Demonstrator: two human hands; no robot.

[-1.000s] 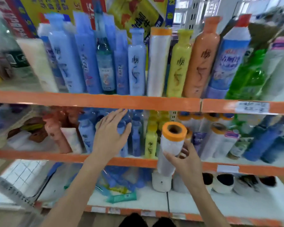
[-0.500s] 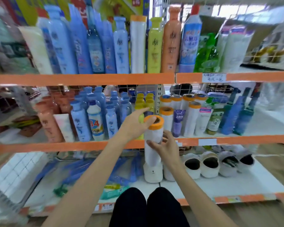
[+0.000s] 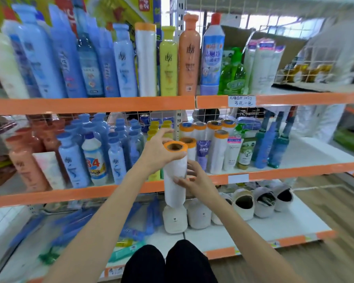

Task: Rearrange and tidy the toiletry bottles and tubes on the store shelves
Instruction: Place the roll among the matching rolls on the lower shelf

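- The white plastic-wrapped roll with an orange cardboard-core end (image 3: 175, 172) stands upright in the air, in front of the orange front edge of the middle shelf (image 3: 294, 173), just ahead of the standing rolls of the same kind (image 3: 215, 139).
- The left hand (image 3: 158, 153) reaches in from lower left, forearm angled up and to the right, and grips the roll just under its orange top; the palm wraps the left side, and the thumb and forefinger lift above the rim.
- The right hand (image 3: 196, 180) comes in from lower right and holds the roll's lower middle; its fingers (image 3: 180, 181) curl across the white wrap, with the thumb side towards the shelf.
- So both hands are closed around the same roll, one high, one low.
- Left of the roll, on the same shelf, stand pale blue bottles (image 3: 74, 160) and a white bleach bottle with a red "84" label (image 3: 94, 160).
- Right of the rolls, a small purple tube (image 3: 202, 152) and dark blue spray bottles (image 3: 274, 144).
- On the top shelf stand a tall yellow bottle (image 3: 168, 62) and a tall orange bottle (image 3: 189, 56), side by side.
- On the bottom shelf, directly below the roll, sit white slippers (image 3: 175, 220).
- The person's dark-clad knees (image 3: 168, 262) show at the bottom edge.
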